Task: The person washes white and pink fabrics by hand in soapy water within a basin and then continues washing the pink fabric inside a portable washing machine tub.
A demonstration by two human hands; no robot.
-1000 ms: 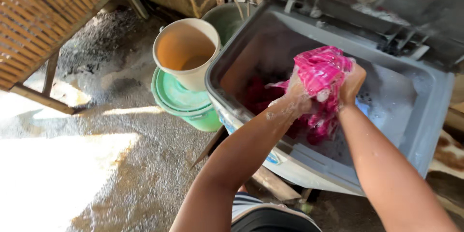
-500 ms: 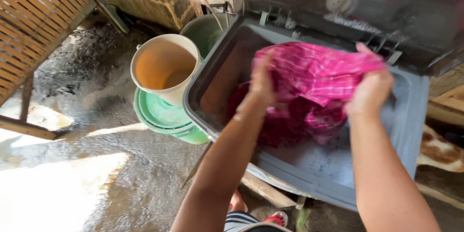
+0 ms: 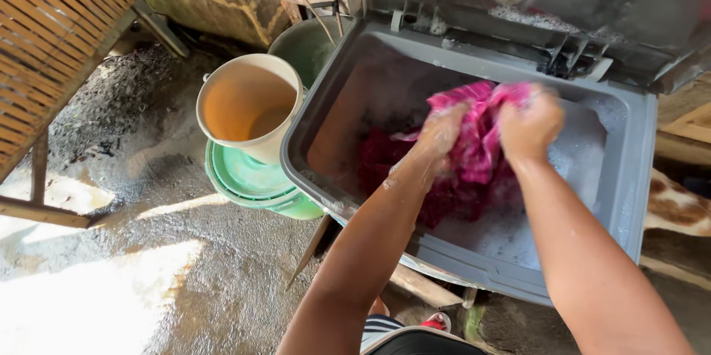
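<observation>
Two hands — left hand [image 3: 443, 131], right hand [image 3: 529, 124] — both clenched on pink cloth [image 3: 478, 149], over grey tub [image 3: 629, 199], sudsy.

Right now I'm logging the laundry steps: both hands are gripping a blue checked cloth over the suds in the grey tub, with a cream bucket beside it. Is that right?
Not quite. The cloth is pink checked, not blue; the head view shows it. The rest holds: the left hand and right hand grip it over the suds in the grey tub, with the cream bucket beside it.
</observation>
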